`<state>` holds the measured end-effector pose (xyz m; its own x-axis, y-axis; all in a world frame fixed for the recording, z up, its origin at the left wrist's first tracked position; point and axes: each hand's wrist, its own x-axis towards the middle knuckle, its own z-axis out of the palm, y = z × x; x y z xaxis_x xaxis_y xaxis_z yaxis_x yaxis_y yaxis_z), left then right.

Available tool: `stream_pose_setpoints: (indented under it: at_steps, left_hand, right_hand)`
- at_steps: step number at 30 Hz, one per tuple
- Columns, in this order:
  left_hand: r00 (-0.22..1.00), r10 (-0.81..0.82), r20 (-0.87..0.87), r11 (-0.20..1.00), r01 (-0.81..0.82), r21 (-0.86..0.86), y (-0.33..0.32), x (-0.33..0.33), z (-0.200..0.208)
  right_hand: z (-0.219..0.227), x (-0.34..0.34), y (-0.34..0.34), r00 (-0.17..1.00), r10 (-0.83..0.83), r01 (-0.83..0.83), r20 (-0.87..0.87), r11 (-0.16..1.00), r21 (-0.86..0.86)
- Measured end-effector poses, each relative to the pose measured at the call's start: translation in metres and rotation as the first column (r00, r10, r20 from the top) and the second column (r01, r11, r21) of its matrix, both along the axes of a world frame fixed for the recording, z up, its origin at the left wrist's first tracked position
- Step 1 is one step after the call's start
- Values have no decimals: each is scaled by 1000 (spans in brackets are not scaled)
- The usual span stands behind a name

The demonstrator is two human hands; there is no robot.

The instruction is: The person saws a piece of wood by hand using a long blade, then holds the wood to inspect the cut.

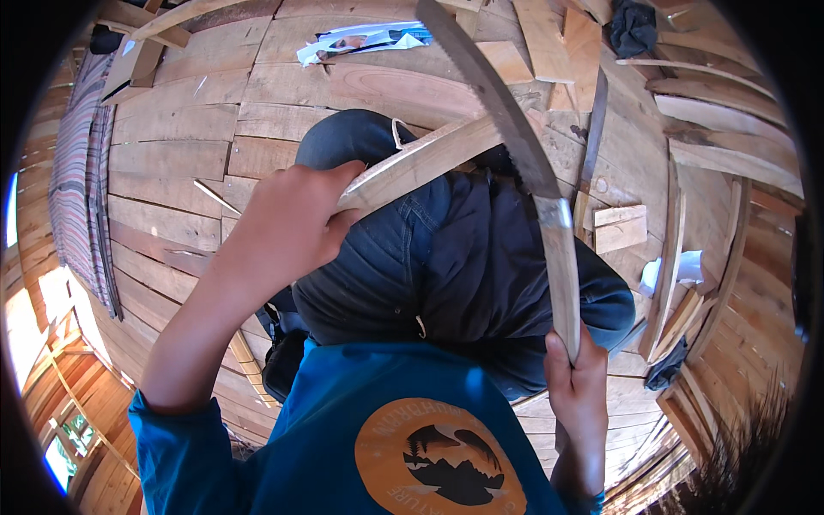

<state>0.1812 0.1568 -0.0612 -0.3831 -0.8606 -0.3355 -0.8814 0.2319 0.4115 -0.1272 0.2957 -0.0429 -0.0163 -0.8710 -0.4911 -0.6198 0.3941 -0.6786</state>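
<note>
My left hand [296, 215] is closed round the near end of a pale wooden strip [421, 165], which slants up to the right across my raised knee. A machete [515, 129] with a long, dark, slightly curved blade crosses the strip's far end; its edge shows small notches near the handle. Whether blade and strip touch, I cannot tell. My right hand [579, 378] grips the machete's light wooden handle [562, 275] low down, with the blade pointing up and away to the left. A metal collar joins blade and handle.
Wooden boards [163, 163] form the floor. Torn paper [365, 41] lies ahead, with flat wood offcuts [620, 228] and long planks [738, 163] to the right. A striped cloth [81, 180] hangs or lies at the left. A dark bag [285, 365] rests beside my hip.
</note>
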Motion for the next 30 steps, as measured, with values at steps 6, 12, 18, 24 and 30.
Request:
stream_pose_setpoints:
  at_steps: [6, 12, 18, 24, 30]
  left_hand:
    - [985, -105, 136, 994, 108, -20, 5, -14, 2]
    - [997, -64, 34, 997, 65, -45, -3, -2, -1]
    - [993, -101, 58, 993, 104, -56, 2, -4, -2]
    - [996, -84, 38, 996, 84, -13, -1, -8, -2]
    - [998, -58, 1, 998, 58, -35, -6, -3, -5]
  right_hand:
    - [-3, -1, 6, 999, -31, 30, 21, 999, 20]
    - [-25, 16, -45, 997, 75, -78, -26, 989, -129]
    - [10, -14, 20, 1000, -30, 30, -2, 997, 71]
    - [-30, 17, -49, 997, 72, -71, 2, 990, -120]
    - [7, -17, 22, 999, -46, 45, 19, 998, 32]
